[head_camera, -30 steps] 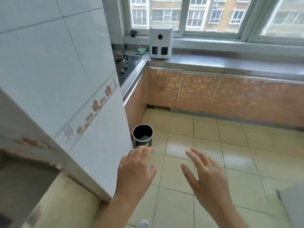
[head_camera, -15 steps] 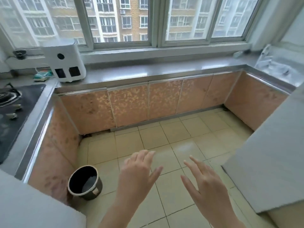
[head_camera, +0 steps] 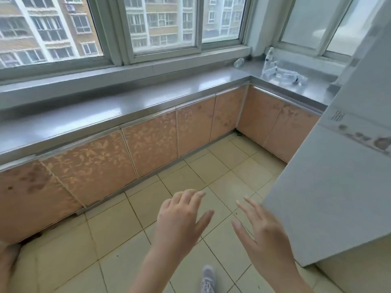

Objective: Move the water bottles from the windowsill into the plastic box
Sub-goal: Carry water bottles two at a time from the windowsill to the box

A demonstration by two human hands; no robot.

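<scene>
While both hands hang out in front at waist height with nothing in them, the job has hardly begun: the left hand (head_camera: 179, 218) is loosely spread, fingers a little curled, and the right hand (head_camera: 262, 231) is wide too, fingers fanned, the two just beside each other over the tiled floor (head_camera: 118, 229). The water bottles (head_camera: 283, 75) are well beyond the right hand, up and away to its far side, on the steel bench (head_camera: 148, 102) where it turns the corner under the side window; one clear bottle (head_camera: 269, 58) stands upright, several others lie tipped together near it, and one more (head_camera: 238, 62) lies apart, nearer the corner. I cannot see any plastic box from here. A grey shoe (head_camera: 207, 279) shows below the hands, pointing toward that corner. To my eye this is the approach step, walking over to the bottles. The next move calls for closing the gap, then reaching the right hand forward and up to wrap round one bottle; the lying ones look likely to roll if nudged
</scene>
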